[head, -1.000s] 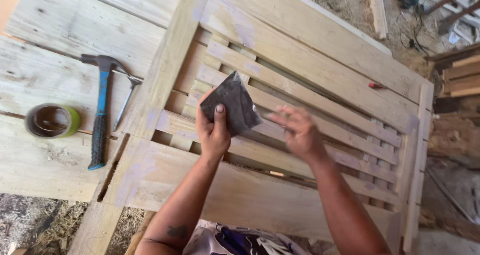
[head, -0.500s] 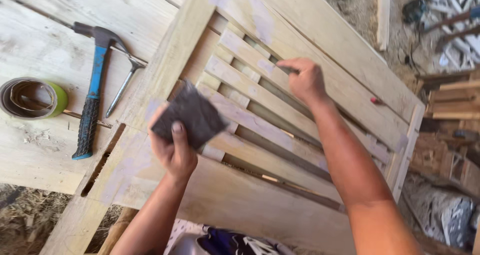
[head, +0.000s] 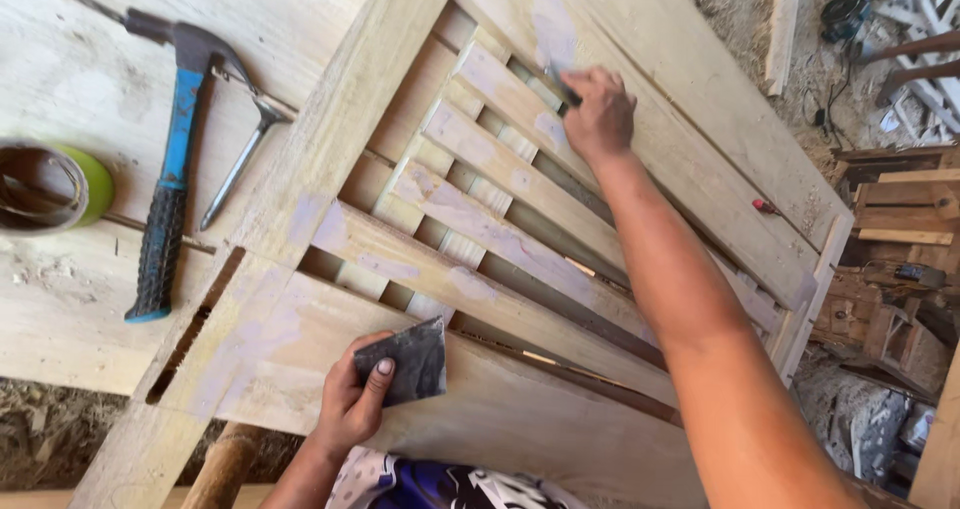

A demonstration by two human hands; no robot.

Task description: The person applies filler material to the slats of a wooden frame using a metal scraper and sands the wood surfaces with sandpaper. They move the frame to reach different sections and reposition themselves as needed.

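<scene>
Since the earlier frame, the right hand (head: pixel 600 114) has reached further up the slats of the louvered wooden panel (head: pixel 520 209), toward 12 o'clock, pinching a small dark tool. At 6 o'clock, the left hand (head: pixel 350 404) grips a dark sandpaper sheet (head: pixel 410 362) on the bottom rail. At 9 o'clock lies a blue-handled hammer (head: pixel 165 199).

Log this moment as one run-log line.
left hand: holds dark sheet | right hand: presses small tool on slat | hammer: beside frame
</scene>
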